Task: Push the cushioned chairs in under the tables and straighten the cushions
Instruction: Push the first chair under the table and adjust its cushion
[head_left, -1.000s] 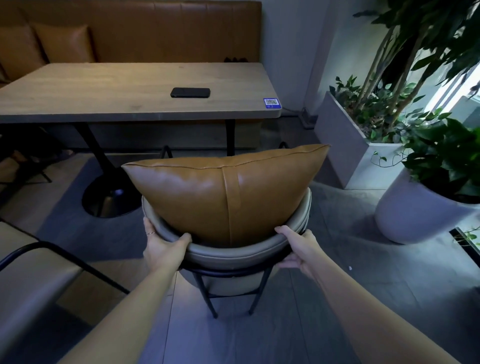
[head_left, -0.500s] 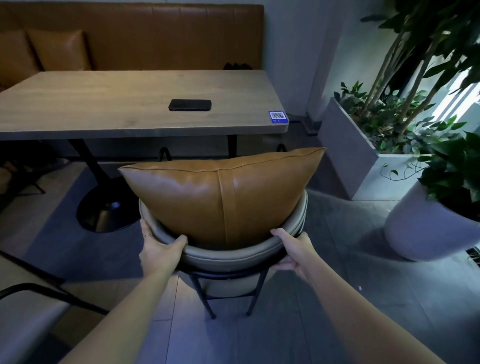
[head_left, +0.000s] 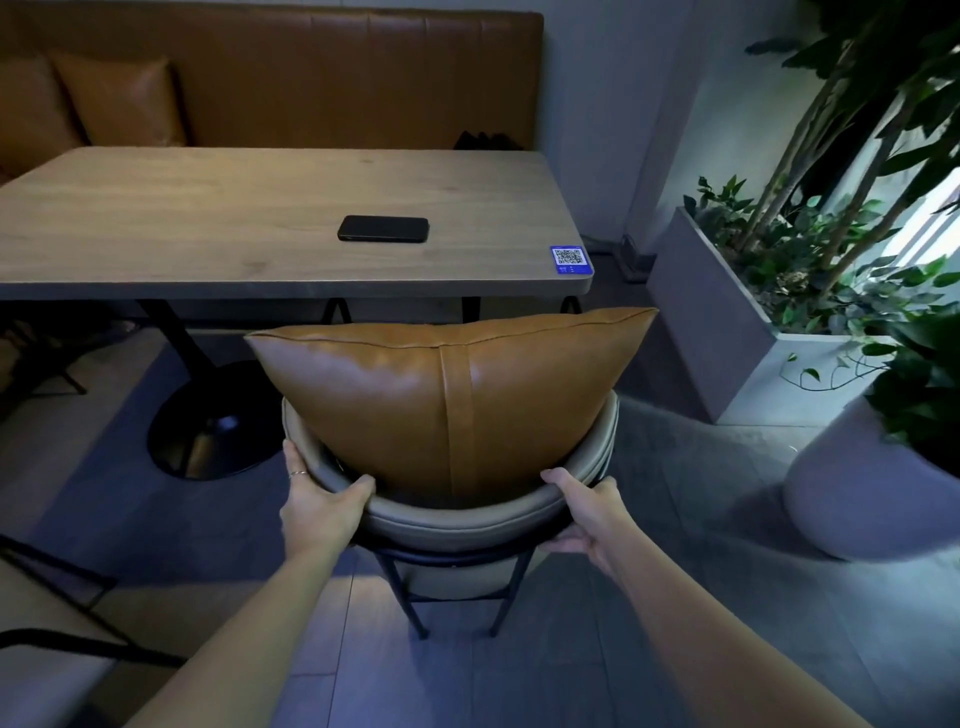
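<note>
Facing the table (head_left: 208, 218), chair (head_left: 452, 519) backrest in both hands' clasped fingers (head_left: 358, 486), cushion (head_left: 447, 395) lengthwise left-right.

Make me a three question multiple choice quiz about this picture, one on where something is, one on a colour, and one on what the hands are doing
1. Where does the phone lie?
A. on the table
B. on the chair seat
C. on the floor

2. What colour is the cushion on the chair?
A. grey
B. tan brown
C. green

3. What are the hands doing?
A. lifting the cushion
B. resting on the table
C. gripping the chair's backrest

Answers:
1. A, the dark phone lies flat on the wooden top, near the blue QR sticker.
2. B, its leather-like cover is tan brown, against the chair's grey padding.
3. C, the left hand and right hand each wrap the curved rim of the backrest, one on each side.
</note>
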